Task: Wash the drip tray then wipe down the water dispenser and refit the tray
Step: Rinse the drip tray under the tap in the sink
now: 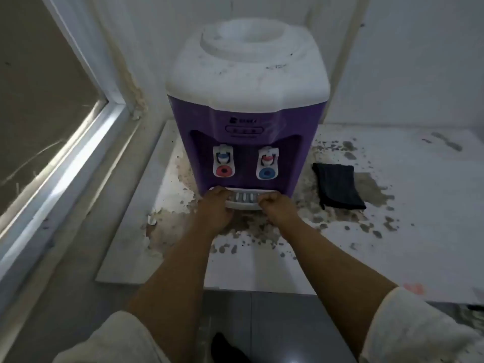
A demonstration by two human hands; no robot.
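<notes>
Though gripped, drip tray (244, 199) in dispenser (246, 113).

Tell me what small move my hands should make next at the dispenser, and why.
Probably slide the drip tray straight out toward you. Both the left hand and right hand already grip its ends, and it still sits in the purple water dispenser below the taps.

There is 1 view, a wide-angle camera worn on the head, looking forward and steeply down. It sits close above the outstretched forearms, facing the front of the water dispenser (247, 111) in a wall corner, with a window frame (78, 142) bending along the left edge.
</notes>
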